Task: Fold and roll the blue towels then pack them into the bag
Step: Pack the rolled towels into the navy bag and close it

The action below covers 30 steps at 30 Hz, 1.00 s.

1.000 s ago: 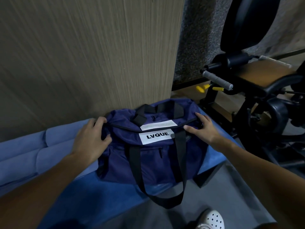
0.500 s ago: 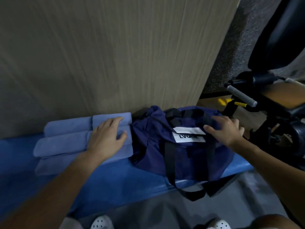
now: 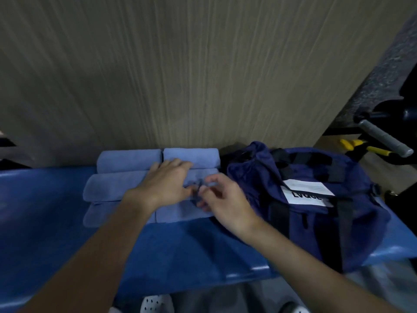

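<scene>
Several light-blue rolled towels [image 3: 117, 185] lie in rows on a blue padded bench [image 3: 180, 249] against the wall. To their right sits a navy duffel bag [image 3: 365, 220] with black straps and a white label [image 3: 304, 195]. My left hand [image 3: 167, 184] rests flat on the middle roll, its fingers reaching the back right roll [image 3: 203, 154]. My right hand [image 3: 225, 202] hovers at the right end of the middle roll, beside the bag, with fingers loosely curled and blurred; I see nothing held in it.
A wood-grain wall panel [image 3: 203, 75] rises directly behind the bench. Black gym equipment with a grey handle [image 3: 383, 138] and yellow parts [image 3: 352, 144] stands at the far right. White perforated shoes [image 3: 155, 303] show on the floor below the bench edge.
My right hand left the bag's top and came left to the towels. My left hand stays on the rolls, a little further right. The view has swung left.
</scene>
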Available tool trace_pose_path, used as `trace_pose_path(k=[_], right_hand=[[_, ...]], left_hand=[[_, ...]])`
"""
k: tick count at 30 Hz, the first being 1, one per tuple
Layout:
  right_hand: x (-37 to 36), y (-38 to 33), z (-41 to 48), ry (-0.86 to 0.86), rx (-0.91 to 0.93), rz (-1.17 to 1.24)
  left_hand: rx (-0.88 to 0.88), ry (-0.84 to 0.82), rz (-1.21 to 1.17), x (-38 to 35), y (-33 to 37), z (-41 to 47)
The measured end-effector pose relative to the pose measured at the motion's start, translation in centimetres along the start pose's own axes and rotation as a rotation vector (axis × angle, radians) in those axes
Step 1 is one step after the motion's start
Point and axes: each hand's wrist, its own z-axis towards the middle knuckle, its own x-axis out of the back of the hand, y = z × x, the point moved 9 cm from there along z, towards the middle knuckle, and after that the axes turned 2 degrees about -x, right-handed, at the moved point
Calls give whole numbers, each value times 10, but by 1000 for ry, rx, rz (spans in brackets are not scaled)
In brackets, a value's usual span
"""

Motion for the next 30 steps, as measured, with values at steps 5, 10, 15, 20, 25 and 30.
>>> trace_pose_path(k=[5, 10, 15, 20, 25, 30], right_hand=[[-8, 30, 2, 41, -7, 3], [-5, 41, -1, 26, 11, 39], [-6, 35, -11, 0, 45, 34], [18, -2, -21, 96, 141, 173], [45, -19, -30, 77, 104, 461], [82, -32, -44, 63, 158, 604]], left_hand=[[18, -78, 34, 2, -1, 2], [85, -193, -122, 0, 3, -3], [57, -169, -206, 8, 6, 0], [50, 133, -566, 48, 7, -13], [-14, 372, -1087, 78, 53, -27], [-57, 234, -1211, 60, 119, -14]])
